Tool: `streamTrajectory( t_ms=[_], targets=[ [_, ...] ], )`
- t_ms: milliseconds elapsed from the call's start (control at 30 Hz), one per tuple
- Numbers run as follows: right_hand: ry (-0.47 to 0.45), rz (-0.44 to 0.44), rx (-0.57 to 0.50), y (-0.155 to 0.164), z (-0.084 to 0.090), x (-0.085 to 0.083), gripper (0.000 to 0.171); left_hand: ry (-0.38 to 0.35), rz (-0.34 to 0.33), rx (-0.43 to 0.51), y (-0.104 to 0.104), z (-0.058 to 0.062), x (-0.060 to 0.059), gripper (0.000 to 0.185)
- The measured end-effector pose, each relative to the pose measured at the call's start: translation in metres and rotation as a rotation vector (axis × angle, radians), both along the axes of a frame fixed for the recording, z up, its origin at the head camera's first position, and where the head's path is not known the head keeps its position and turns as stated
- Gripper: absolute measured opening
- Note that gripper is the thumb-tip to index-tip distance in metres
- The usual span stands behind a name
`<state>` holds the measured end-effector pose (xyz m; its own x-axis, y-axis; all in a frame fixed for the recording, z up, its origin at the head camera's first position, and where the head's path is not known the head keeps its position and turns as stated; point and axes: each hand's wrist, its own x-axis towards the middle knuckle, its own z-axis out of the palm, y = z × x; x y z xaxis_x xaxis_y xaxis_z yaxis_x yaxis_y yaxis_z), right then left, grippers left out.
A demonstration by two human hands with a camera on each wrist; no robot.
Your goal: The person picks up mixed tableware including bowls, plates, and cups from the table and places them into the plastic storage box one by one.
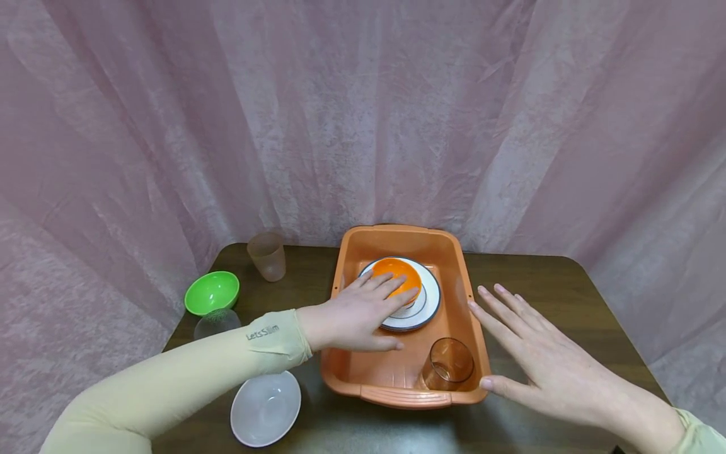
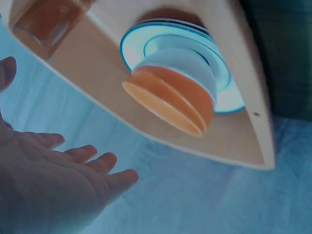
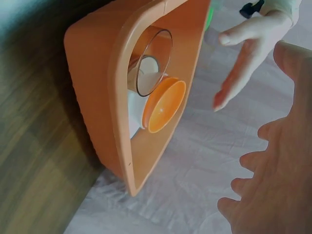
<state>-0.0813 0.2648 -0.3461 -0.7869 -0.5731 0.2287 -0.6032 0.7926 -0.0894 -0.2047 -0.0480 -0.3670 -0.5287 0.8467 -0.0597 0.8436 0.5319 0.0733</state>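
Seen from the head camera, the left hand [image 1: 357,315] reaches over the near-left wall of the rectangular orange plastic tub [image 1: 454,296], palm down, fingers straight and slightly spread; whether the fingertips touch anything cannot be told. Just past those fingertips sits the small orange plastic bowl [image 1: 397,272], resting on the white round plate with a dark rim [image 1: 428,302] in the far part of the tub. Nearer the person than this hand, towards its thumb side, a clear amber plastic cup [image 1: 448,364] lies on its side in the tub's near corner. The right hand [image 1: 539,353] hovers flat and spread just outside the tub's right wall, holding nothing, its fingertips close to the rim. Beyond the left forearm stand a bright green plastic bowl [image 1: 212,291], a frosted clear cup [image 1: 268,255] and an upturned clear glass bowl [image 1: 217,321], and beneath that forearm lies a white shallow dish [image 1: 265,408], all on the dark wooden table [image 1: 544,277]. In the left wrist view the left hand [image 2: 53,180] is spread and empty, with the orange bowl [image 2: 170,100] and plate [image 2: 219,73] just beyond its fingers. In the right wrist view the right hand [image 3: 273,165] is spread apart beside the tub [image 3: 92,87], the amber cup [image 3: 151,61] and orange bowl [image 3: 163,105] inside it, and the left hand [image 3: 248,48] shows above the tub's opening.
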Motion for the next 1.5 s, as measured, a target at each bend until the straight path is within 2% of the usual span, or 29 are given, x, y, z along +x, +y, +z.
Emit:
streamTrajectory(
  t_ms=[200,333,533,867,1167,1500],
  targets=[
    [0.015,-0.002,-0.004,0.003,-0.003,-0.004,0.099,0.094,-0.011,0.031,-0.026,0.003,0.009,0.087],
    [0.017,0.000,-0.006,0.004,-0.006,-0.006,0.098,0.116,-0.015,0.058,-0.039,0.001,0.019,0.087],
    [0.014,0.004,-0.005,0.004,-0.011,-0.008,0.100,0.154,-0.015,0.049,-0.052,-0.006,0.031,0.088],
    [0.009,0.028,0.009,0.002,-0.021,-0.011,0.098,0.138,-0.030,0.051,-0.058,-0.017,0.040,0.088],
    [-0.003,0.051,0.021,-0.004,-0.021,-0.012,0.098,0.146,-0.034,0.045,-0.060,-0.017,0.041,0.087],
    [-0.023,0.093,0.030,-0.022,-0.018,-0.015,0.097,0.098,0.044,0.037,-0.073,-0.013,0.041,0.088]
  ],
)
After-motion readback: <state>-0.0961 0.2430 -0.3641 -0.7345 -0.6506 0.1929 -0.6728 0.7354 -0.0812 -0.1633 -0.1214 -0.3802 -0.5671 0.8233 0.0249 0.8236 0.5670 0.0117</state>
